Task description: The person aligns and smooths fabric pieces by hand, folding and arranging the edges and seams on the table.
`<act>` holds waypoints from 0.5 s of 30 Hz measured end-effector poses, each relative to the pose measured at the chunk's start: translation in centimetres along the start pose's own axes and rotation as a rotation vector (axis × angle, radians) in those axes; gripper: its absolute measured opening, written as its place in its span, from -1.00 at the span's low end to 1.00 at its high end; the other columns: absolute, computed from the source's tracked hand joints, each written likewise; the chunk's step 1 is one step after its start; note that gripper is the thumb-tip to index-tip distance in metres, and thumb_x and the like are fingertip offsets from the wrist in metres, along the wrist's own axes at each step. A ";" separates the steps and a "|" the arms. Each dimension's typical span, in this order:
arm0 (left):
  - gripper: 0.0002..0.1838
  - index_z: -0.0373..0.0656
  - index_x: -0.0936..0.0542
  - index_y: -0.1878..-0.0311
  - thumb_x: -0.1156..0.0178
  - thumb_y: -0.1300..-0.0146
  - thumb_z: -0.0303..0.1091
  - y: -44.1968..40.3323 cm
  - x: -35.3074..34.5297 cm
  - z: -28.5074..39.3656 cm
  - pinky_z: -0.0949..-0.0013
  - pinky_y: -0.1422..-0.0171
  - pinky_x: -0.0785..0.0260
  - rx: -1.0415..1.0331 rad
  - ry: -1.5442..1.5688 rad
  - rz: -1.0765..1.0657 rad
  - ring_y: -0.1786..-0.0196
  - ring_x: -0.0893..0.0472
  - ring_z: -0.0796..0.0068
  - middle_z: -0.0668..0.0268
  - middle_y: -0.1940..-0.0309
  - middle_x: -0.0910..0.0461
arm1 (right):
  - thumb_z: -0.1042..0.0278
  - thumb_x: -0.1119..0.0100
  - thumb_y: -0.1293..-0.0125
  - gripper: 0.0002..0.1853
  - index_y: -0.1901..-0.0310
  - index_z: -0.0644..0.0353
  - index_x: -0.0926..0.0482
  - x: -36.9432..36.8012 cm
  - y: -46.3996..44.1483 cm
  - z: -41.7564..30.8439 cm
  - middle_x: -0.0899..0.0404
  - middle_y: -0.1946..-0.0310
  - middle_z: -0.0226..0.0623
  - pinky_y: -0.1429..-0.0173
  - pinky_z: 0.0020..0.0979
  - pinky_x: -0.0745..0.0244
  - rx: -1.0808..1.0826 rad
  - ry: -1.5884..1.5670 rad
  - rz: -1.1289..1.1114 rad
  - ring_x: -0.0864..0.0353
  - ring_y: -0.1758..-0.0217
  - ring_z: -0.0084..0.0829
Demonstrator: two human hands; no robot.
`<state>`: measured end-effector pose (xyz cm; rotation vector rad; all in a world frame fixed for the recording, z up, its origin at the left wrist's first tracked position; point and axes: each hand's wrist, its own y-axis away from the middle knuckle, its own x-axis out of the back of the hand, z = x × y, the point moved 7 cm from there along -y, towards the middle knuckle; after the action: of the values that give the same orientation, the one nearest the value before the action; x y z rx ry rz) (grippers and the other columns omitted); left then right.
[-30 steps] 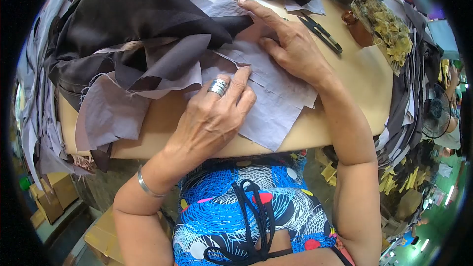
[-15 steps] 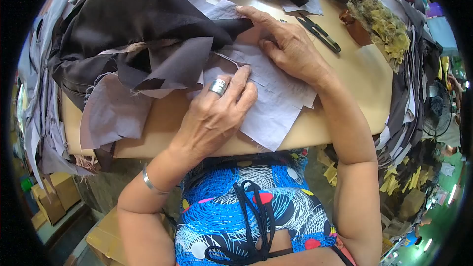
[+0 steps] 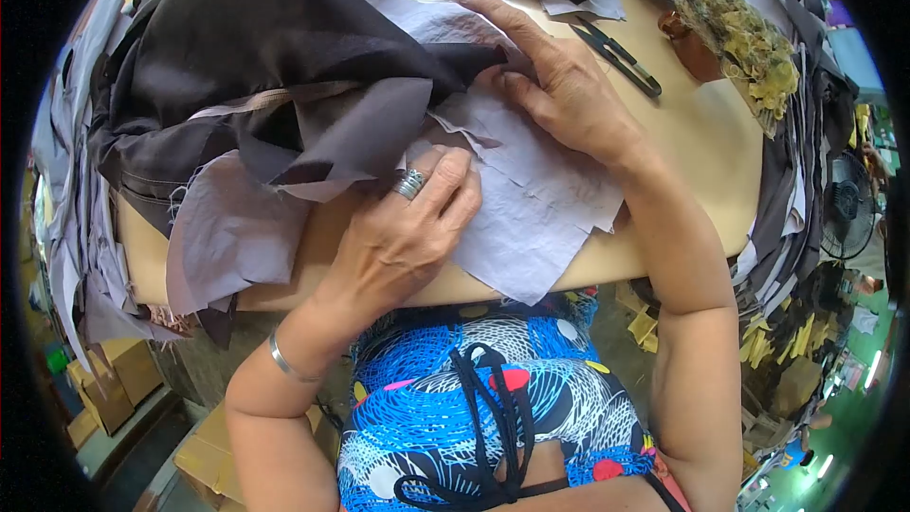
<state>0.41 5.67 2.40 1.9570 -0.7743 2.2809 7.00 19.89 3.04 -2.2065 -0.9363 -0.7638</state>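
Observation:
My left hand [image 3: 412,218], with a wide silver ring, has its fingers curled together on the edge of a light grey cloth piece [image 3: 531,228]. Fingertips are partly hidden, but they pinch the cloth by a slit or fold. My right hand [image 3: 573,85] rests on the same cloth's upper right side, index finger stretched out and thumb apart from it. A pointed tip of dark cloth lies between that thumb and index finger. The large dark brown garment [image 3: 275,24], with a pale zip-like strip [image 3: 251,104], is heaped to the left, joined or overlapping with the grey pieces.
Black thread snips [image 3: 621,59] lie on the tan tabletop [image 3: 682,190] right of my right hand. Beyond them sits a brown container with a yellowish thread clump [image 3: 744,47]. Cloth strips hang over both table sides. Cardboard boxes [image 3: 118,374] stand on the floor at left.
My left hand has drawn slightly down and left with the grey cloth. The right hand has shifted a little to the right, its index finger lifting slightly upward.

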 end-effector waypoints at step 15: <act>-0.82 -0.17 -0.48 0.23 -0.08 -0.04 -0.44 -1.0 0.2 0.7 0.51 0.25 -0.53 -0.097 -0.082 -0.056 0.05 -0.54 0.36 0.28 -0.17 -0.45 | 0.62 -0.14 -0.15 -0.31 -0.34 -0.10 -0.30 -0.3 0.1 -0.4 -0.61 0.06 -0.13 0.02 -0.36 -0.47 -0.035 0.017 -0.050 -0.63 0.17 -0.31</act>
<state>1.37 6.21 2.96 2.0130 -0.8093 2.1032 6.78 19.42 3.08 -2.2100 -0.9799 -0.8267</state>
